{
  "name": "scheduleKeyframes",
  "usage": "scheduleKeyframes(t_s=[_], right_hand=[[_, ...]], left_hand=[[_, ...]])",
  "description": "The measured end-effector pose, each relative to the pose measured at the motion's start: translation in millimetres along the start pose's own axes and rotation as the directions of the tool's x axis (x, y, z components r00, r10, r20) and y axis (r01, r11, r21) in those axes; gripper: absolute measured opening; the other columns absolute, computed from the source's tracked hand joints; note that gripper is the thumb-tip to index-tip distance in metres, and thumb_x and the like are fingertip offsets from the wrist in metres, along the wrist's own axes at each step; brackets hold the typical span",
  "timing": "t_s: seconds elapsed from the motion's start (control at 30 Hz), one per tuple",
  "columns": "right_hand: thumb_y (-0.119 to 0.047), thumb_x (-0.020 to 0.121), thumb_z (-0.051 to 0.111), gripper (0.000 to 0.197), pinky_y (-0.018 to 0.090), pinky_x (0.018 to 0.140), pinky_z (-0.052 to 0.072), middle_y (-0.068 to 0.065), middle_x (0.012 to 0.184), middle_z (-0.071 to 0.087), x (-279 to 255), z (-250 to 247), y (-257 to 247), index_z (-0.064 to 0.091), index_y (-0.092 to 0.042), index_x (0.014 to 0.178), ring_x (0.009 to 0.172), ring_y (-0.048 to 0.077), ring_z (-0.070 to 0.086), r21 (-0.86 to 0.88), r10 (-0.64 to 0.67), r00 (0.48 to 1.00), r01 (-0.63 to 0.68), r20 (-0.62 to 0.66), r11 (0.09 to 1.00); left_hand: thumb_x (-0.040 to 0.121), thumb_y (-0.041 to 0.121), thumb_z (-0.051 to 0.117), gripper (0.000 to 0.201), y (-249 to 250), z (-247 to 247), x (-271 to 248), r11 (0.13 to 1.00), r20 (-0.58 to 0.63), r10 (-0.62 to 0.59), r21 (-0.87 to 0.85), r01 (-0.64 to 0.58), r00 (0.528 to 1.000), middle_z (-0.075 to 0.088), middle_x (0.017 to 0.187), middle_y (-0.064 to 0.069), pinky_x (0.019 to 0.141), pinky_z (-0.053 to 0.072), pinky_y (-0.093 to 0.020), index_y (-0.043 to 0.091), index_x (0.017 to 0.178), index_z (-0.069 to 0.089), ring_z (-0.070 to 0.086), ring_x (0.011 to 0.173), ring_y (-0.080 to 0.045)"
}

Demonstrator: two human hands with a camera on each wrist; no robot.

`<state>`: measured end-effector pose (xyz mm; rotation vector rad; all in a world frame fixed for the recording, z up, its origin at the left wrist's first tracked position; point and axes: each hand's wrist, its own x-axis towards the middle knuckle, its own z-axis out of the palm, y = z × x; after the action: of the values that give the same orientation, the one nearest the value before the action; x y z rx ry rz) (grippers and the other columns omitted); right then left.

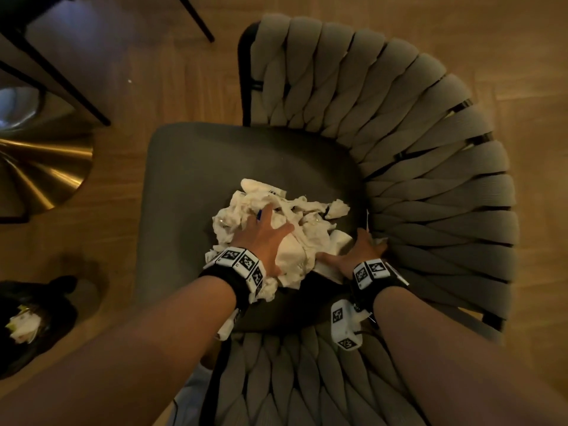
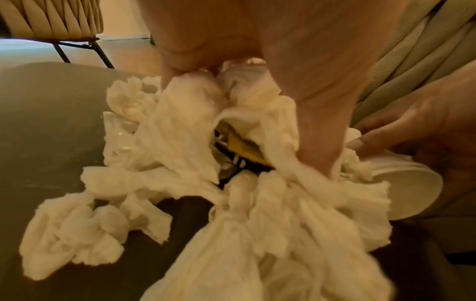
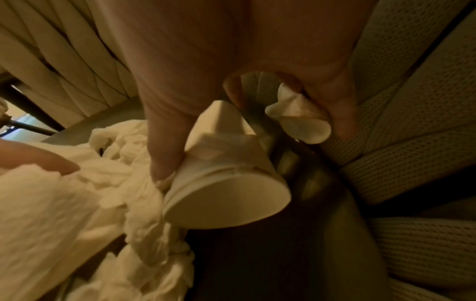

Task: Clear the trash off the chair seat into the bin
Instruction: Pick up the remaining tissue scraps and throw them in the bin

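A heap of crumpled white tissues [image 1: 246, 207] lies on the dark grey chair seat [image 1: 190, 179]. My left hand [image 1: 267, 238] lies on top of the heap; in the left wrist view its fingers and thumb [image 2: 316, 154] dig into the tissue [image 2: 180, 132] and grip it. A yellow and black wrapper [image 2: 244, 150] shows inside the heap. My right hand [image 1: 359, 250] is at the heap's right edge by the backrest. It grips a crushed white paper cup [image 3: 226, 179] and a small tissue wad [image 3: 301, 122]. The black-lined bin [image 1: 27, 321] stands on the floor at lower left.
The woven beige backrest [image 1: 415, 133] curves round the seat's right and near sides, close to my right hand. A brass table base [image 1: 46, 167] and black legs [image 1: 76, 96] stand to the left. Another woven chair [image 2: 51, 18] is beyond the seat. The bin holds some trash.
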<state>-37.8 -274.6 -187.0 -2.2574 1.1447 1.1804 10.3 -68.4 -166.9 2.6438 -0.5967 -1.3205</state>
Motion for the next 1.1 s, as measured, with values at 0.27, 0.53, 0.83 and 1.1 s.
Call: scheduleKeyframes(t_s=[0.27, 0.53, 0.83, 1.1], right_hand=[[-0.055, 0.062, 0.078, 0.088, 0.054, 0.103, 0.035, 0.016, 0.152, 0.009, 2.7, 2.3, -5.8, 0.037, -0.027, 0.135, 0.135, 0.047, 0.017, -0.049, 0.013, 0.998, -0.016, -0.06, 0.999], [-0.056, 0.05, 0.085, 0.107, 0.056, 0.102, 0.036, 0.015, 0.151, 0.007, 11.7, 13.1, -2.4, 0.028, -0.027, 0.136, 0.133, 0.046, 0.023, 0.094, 0.062, 0.993, -0.053, -0.098, 0.994], [-0.044, 0.054, 0.085, 0.101, 0.05, 0.098, 0.04, 0.02, 0.14, 0.034, 5.9, -9.5, 4.8, 0.029, -0.02, 0.134, 0.129, 0.042, 0.032, -0.008, 0.035, 0.98, -0.038, -0.194, 0.999], [-0.05, 0.054, 0.083, 0.086, 0.045, 0.094, 0.042, 0.017, 0.125, 0.048, -59.5, -95.6, -28.8, 0.039, -0.024, 0.124, 0.119, 0.04, 0.043, 0.016, -0.268, 0.884, 0.296, -0.383, 0.955]], left_hand=[[0.074, 0.017, 0.07, 0.054, -3.8, -14.0, -2.8, 0.983, -0.185, 0.017, -0.175, -0.05, 0.983, 0.037, 0.131, -0.01, 0.086, 0.049, -0.044, 0.028, 0.121, 0.045, 0.048, 0.111, -0.033], [0.073, 0.018, 0.073, 0.057, -13.1, -23.8, -20.2, 0.954, -0.232, 0.011, -0.288, -0.08, 0.973, 0.04, 0.127, -0.004, 0.086, 0.048, -0.038, 0.03, 0.122, 0.047, 0.051, 0.11, -0.027], [0.072, 0.02, 0.074, 0.055, -13.1, -25.7, -41.1, 0.927, -0.325, -0.003, -0.356, -0.119, 0.946, 0.043, 0.124, -0.002, 0.082, 0.045, -0.032, 0.03, 0.12, 0.049, 0.053, 0.107, -0.025], [0.066, 0.019, 0.079, 0.056, -13.1, -62.1, -89.7, 0.864, -0.47, -0.061, -0.466, -0.189, 0.88, 0.047, 0.118, -0.002, 0.083, 0.044, -0.03, 0.028, 0.115, 0.053, 0.051, 0.103, -0.021]])
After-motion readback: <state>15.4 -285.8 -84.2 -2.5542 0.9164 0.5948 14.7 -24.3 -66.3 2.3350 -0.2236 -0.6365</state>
